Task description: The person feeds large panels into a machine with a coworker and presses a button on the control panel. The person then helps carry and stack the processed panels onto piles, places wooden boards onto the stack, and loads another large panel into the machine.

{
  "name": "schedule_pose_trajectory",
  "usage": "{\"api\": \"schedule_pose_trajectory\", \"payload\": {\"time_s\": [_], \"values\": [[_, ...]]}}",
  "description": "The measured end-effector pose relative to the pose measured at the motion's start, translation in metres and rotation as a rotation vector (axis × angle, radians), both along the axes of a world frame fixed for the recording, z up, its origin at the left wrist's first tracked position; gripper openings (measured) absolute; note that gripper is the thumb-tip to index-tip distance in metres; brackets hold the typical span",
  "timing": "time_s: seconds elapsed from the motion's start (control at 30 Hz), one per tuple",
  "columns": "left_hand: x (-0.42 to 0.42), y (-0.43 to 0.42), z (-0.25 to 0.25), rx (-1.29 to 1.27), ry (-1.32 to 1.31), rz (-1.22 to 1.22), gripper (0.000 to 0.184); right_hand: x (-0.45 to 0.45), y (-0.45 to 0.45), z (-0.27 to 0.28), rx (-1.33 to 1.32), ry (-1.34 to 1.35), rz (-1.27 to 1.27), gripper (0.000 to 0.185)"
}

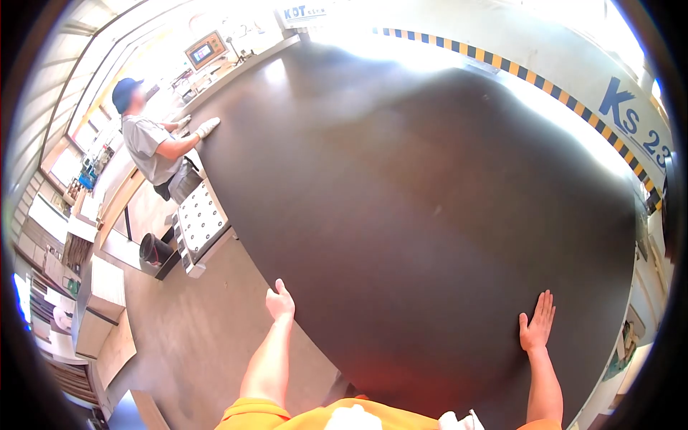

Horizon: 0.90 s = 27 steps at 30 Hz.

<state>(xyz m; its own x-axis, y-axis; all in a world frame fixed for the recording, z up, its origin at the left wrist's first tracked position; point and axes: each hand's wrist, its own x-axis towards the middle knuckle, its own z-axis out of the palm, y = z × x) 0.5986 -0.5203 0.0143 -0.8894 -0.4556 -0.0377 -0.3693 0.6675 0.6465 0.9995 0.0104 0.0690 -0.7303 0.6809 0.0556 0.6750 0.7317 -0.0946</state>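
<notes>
A large dark panel with a smooth, slightly shiny face fills the middle of the view. At its near left edge is my left hand, closed at the rim with the thumb up; the fingers are partly hidden. My right hand lies flat on the panel's top near the right side, fingers stretched out and holding nothing.
A co-worker in a cap and gloves stands at the panel's far left edge. A white table with round dots and a black bucket are at the left. Behind the panel runs a machine beam with a black-and-yellow striped edge.
</notes>
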Motion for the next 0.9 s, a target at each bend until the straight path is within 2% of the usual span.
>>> {"api": "schedule_pose_trajectory", "payload": {"time_s": [0.43, 0.6, 0.63, 0.67, 0.73, 0.77, 0.8, 0.9], "values": [[0.001, 0.001, 0.005, -0.108, -0.059, 0.003, 0.070, 0.002, -0.003, -0.002, -0.006, 0.018, -0.013, 0.080], [-0.002, -0.002, -0.002, -0.145, -0.002, -0.013, 0.071, 0.001, -0.006, 0.012, -0.028, 0.011, -0.041, 0.081], [-0.008, -0.010, -0.018, -0.158, 0.068, -0.034, 0.072, 0.002, -0.005, 0.014, -0.017, 0.024, -0.021, 0.080], [0.001, -0.001, 0.004, -0.107, 0.014, -0.067, 0.073, 0.002, -0.004, 0.016, -0.026, 0.010, -0.028, 0.080], [-0.007, -0.010, -0.020, -0.024, 0.094, -0.111, 0.070, 0.004, 0.001, 0.028, -0.071, -0.045, -0.045, 0.082], [-0.006, -0.009, -0.019, -0.053, 0.064, -0.075, 0.069, 0.011, 0.003, 0.012, -0.042, -0.019, -0.052, 0.084], [-0.001, -0.006, -0.011, 0.060, 0.082, -0.137, 0.068, 0.014, 0.004, 0.010, -0.061, -0.042, -0.066, 0.085], [-0.010, -0.019, -0.029, 0.048, 0.073, -0.104, 0.069, 0.018, 0.001, 0.013, -0.088, -0.069, -0.083, 0.085]]}}
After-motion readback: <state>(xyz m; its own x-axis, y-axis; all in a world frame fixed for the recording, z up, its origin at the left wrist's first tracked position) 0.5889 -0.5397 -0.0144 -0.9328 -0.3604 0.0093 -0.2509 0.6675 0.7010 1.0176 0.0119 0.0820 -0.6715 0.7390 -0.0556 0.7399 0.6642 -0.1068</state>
